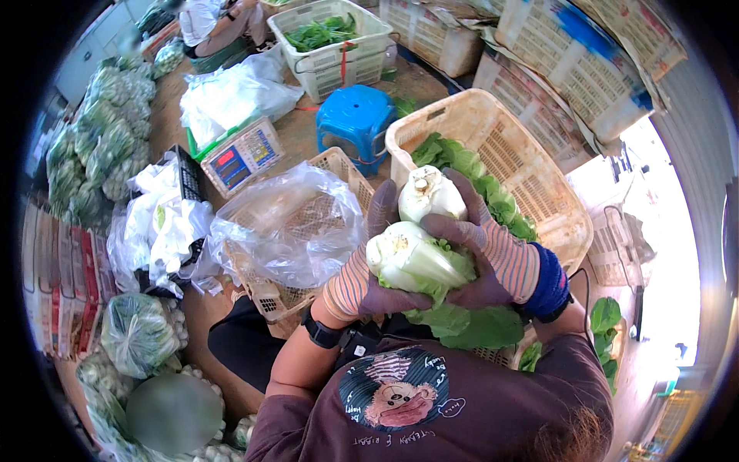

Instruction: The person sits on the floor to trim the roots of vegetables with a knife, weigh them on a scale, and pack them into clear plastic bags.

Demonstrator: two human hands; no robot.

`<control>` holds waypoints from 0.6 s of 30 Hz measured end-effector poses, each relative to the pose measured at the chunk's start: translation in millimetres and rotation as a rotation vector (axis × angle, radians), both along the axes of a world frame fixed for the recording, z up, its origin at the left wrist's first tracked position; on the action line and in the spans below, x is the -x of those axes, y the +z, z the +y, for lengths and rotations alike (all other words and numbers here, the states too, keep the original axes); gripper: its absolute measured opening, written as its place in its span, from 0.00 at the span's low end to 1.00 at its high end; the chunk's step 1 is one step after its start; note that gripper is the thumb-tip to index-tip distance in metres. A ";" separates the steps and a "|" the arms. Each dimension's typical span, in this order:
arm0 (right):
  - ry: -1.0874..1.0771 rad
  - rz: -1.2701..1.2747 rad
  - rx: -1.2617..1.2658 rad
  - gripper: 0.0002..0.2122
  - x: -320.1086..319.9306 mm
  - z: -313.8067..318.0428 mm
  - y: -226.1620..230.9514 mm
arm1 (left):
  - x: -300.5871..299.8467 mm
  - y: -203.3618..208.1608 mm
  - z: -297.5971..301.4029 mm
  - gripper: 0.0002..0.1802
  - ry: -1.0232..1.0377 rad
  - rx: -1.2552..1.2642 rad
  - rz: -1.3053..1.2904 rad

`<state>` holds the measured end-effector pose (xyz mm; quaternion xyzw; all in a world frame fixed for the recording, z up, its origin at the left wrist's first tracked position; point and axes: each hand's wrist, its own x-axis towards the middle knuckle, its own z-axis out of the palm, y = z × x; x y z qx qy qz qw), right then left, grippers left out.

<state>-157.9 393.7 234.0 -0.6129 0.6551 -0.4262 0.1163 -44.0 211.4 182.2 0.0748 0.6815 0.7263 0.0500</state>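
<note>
Two Chinese cabbages with thick white stem ends are cupped between my gloved hands, above my lap. The farther Chinese cabbage [433, 194] shows its cut base, and the nearer Chinese cabbage [419, 260] lies tilted with green leaves trailing toward me. My left hand [368, 276], in a striped purple glove, presses their left side. My right hand [486, 250] wraps the right side, its thumb lying between the two heads. Beyond the right hand stands a large beige crate [531, 158] with leafy greens [493, 192] along its near side. Ahead of the left hand, a clear plastic bag [296, 219] lines a low basket [269, 304].
A digital scale [245, 156] and a blue stool [356, 115] stand ahead. Behind them is a white crate [332, 71] of greens. Bagged vegetables [108, 131] are piled at left, near a black crate [189, 173]. Another person [206, 27] sits at the far left.
</note>
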 end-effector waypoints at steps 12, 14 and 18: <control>0.274 0.064 0.175 0.44 -27.7 -106.1 -1.1 | -59.5 28.1 -71.6 0.72 0.408 0.429 0.538; 0.308 0.065 0.174 0.44 -29.4 -124.1 -17.7 | -67.8 27.7 -77.6 0.73 0.455 0.497 0.474; 0.337 -0.031 0.167 0.43 -29.1 -152.1 -47.5 | -77.5 16.6 -82.9 0.71 0.539 0.389 0.298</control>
